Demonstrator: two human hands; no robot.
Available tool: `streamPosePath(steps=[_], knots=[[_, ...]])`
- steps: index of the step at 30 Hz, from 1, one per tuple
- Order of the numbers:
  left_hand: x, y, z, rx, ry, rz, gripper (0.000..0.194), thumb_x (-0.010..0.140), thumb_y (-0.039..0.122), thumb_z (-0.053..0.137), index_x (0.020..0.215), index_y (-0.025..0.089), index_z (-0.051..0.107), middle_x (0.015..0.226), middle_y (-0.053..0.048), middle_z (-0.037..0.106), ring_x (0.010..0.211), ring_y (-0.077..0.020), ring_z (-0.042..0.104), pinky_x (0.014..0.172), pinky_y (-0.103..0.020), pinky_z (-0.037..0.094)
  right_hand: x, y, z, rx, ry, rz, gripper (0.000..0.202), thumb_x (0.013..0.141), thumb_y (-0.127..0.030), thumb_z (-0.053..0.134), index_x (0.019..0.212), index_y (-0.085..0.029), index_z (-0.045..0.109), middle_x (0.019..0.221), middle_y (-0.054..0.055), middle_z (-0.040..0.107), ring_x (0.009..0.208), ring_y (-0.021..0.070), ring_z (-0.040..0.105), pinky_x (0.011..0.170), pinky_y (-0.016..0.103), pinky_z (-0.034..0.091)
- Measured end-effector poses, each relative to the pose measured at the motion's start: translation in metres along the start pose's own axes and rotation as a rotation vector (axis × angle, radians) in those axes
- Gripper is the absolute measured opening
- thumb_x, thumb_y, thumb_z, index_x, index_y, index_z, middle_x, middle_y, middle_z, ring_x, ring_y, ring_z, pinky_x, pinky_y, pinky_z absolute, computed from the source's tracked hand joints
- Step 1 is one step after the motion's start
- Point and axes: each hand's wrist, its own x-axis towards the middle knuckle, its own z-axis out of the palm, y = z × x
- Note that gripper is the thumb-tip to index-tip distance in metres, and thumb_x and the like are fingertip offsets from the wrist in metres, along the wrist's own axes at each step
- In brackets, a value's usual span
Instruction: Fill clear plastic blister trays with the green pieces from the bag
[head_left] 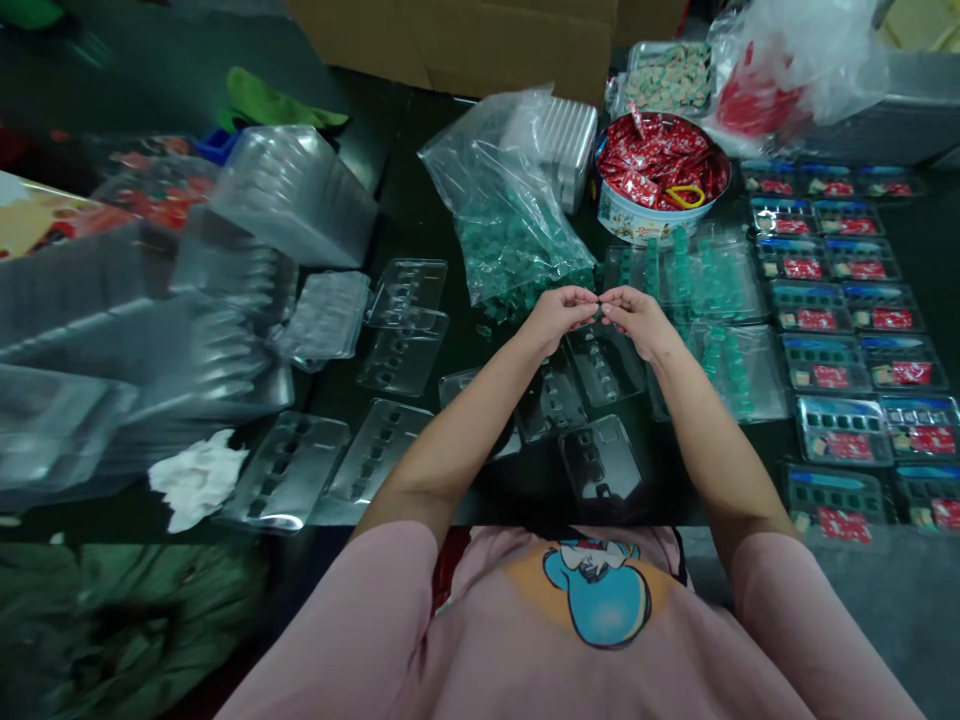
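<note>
My left hand [561,314] and my right hand [634,318] meet fingertip to fingertip at the middle of the table. Pinched between them is a small dark green piece [598,311], mostly covered by the fingers. Just beyond the left hand lies a clear plastic bag [517,215] spilling many green pieces [517,292]. Below the hands rest clear plastic trays [604,370] with small moulded pockets. Beside the right hand, more clear trays [761,375] carry rows of joined green pieces [731,370].
A round tin [652,222] holds red packets [660,160] behind my right hand. Filled blister packs [844,430] line the right side. Tall stacks of clear trays [292,190] stand on the left, near a crumpled white tissue [196,480]. A cardboard box [465,45] stands at the back.
</note>
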Motion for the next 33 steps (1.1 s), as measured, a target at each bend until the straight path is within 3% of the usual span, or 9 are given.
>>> streamPosePath(steps=[4, 8, 12, 17, 26, 30, 33], knots=[[0.0, -0.008, 0.0, 0.174, -0.01, 0.011, 0.012, 0.071, 0.019, 0.069, 0.081, 0.011, 0.069, 0.069, -0.002, 0.066, 0.062, -0.0104, 0.058, 0.065, -0.024, 0.047, -0.004, 0.008, 0.009, 0.015, 0.067, 0.179, 0.014, 0.074, -0.022, 0.07, 0.085, -0.019, 0.062, 0.063, -0.004, 0.059, 0.057, 0.0088, 0.055, 0.046, 0.017, 0.034], [0.002, -0.018, -0.004, 0.455, -0.025, 0.064, 0.015, 0.072, 0.019, 0.065, 0.082, 0.012, 0.073, 0.067, -0.002, 0.068, 0.064, -0.0129, 0.059, 0.066, -0.025, 0.046, -0.006, 0.019, 0.019, -0.036, 0.144, 0.242, 0.01, 0.074, -0.016, 0.066, 0.081, -0.019, 0.06, 0.058, -0.006, 0.056, 0.054, 0.0084, 0.056, 0.044, 0.016, 0.031], [0.007, -0.023, -0.005, 0.688, -0.014, 0.102, 0.017, 0.072, 0.019, 0.064, 0.082, 0.015, 0.076, 0.071, -0.003, 0.07, 0.068, -0.0153, 0.061, 0.066, -0.026, 0.045, -0.003, 0.032, 0.02, -0.13, 0.151, 0.203, 0.008, 0.075, -0.015, 0.061, 0.082, -0.019, 0.059, 0.059, -0.007, 0.057, 0.055, 0.0085, 0.059, 0.048, 0.016, 0.037], [0.01, -0.022, -0.006, 0.817, 0.024, 0.127, 0.018, 0.075, 0.016, 0.062, 0.084, 0.017, 0.078, 0.077, -0.005, 0.074, 0.073, -0.0188, 0.064, 0.073, -0.029, 0.047, 0.0, 0.04, 0.018, -0.254, 0.128, 0.154, 0.008, 0.077, -0.016, 0.059, 0.084, -0.02, 0.061, 0.061, -0.006, 0.059, 0.057, 0.0101, 0.061, 0.052, 0.018, 0.041], [0.005, -0.027, 0.0, 1.052, -0.017, 0.273, 0.022, 0.082, 0.015, 0.06, 0.093, 0.02, 0.079, 0.092, -0.009, 0.074, 0.088, -0.023, 0.066, 0.084, -0.033, 0.048, -0.004, 0.038, 0.017, -0.509, 0.128, 0.057, 0.013, 0.077, -0.011, 0.057, 0.081, -0.02, 0.065, 0.066, -0.003, 0.065, 0.065, 0.0136, 0.064, 0.074, 0.028, 0.051], [0.002, -0.03, -0.002, 1.132, -0.122, 0.365, 0.022, 0.085, 0.015, 0.058, 0.096, 0.017, 0.078, 0.095, -0.01, 0.072, 0.09, -0.022, 0.066, 0.085, -0.032, 0.048, -0.006, 0.037, 0.016, -0.572, 0.141, 0.008, 0.017, 0.078, -0.01, 0.055, 0.084, -0.02, 0.068, 0.074, 0.0, 0.069, 0.072, 0.0157, 0.066, 0.08, 0.031, 0.052], [-0.002, -0.032, -0.001, 1.205, -0.107, 0.354, 0.021, 0.085, 0.015, 0.06, 0.098, 0.018, 0.077, 0.098, -0.01, 0.071, 0.091, -0.0219, 0.066, 0.083, -0.032, 0.049, -0.004, 0.031, 0.017, -0.584, 0.17, -0.072, 0.021, 0.079, -0.011, 0.053, 0.089, -0.019, 0.069, 0.081, 0.002, 0.071, 0.078, 0.0165, 0.067, 0.082, 0.031, 0.052]])
